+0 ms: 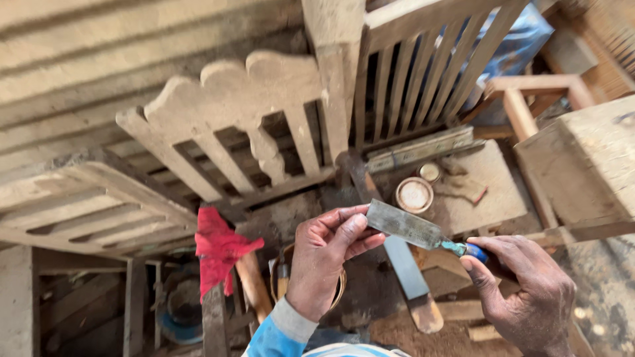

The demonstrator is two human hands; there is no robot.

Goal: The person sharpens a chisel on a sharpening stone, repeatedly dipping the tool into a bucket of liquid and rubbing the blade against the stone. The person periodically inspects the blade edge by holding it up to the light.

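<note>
A flat metal chisel (407, 225) with a wide grey blade and a blue handle is held between both hands above the workbench. My left hand (327, 259) pinches the blade's tip between thumb and fingers. My right hand (526, 291) grips the blue handle end, which is mostly hidden under the fingers. The blade points left and slightly up. A blue sleeve with a grey cuff covers my left forearm.
Dusty carved wooden bed or chair frames (241, 125) with slats lean behind. A red rag (218, 250) hangs at left. A round tin lid (414, 195) and a folding rule (423, 147) lie on a board. A wooden box (589, 165) stands right. Sawdust covers the floor.
</note>
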